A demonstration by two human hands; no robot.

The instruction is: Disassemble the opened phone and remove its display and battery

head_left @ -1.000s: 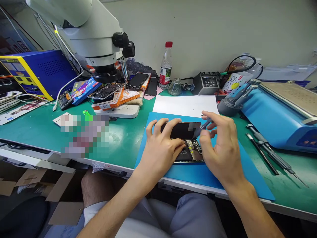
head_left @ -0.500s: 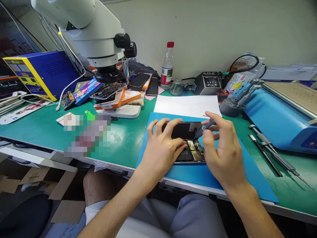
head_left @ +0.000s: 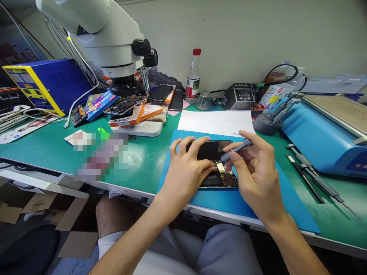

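Note:
An opened phone lies on the blue mat, its battery and inner parts showing. Behind the phone body is its dark screen, folded away from it. My left hand rests over the phone's left part, fingertips at the screen and thumb at the inside, closed on the phone. Between the thumb and fingers of my right hand is a grey screwdriver, slanting down to the left. Its tip is at the inner parts close to my left thumb; the exact contact point is too small to tell.
White paper lies behind the mat. A microscope stands over stacked phones at the left. To the right are a blue machine, a tool holder and a long screwdriver. A bottle stands at the back.
My right hand has tilted the screwdriver flatter, and its tip has moved left across the phone, nearer my left thumb. My left hand is almost unmoved.

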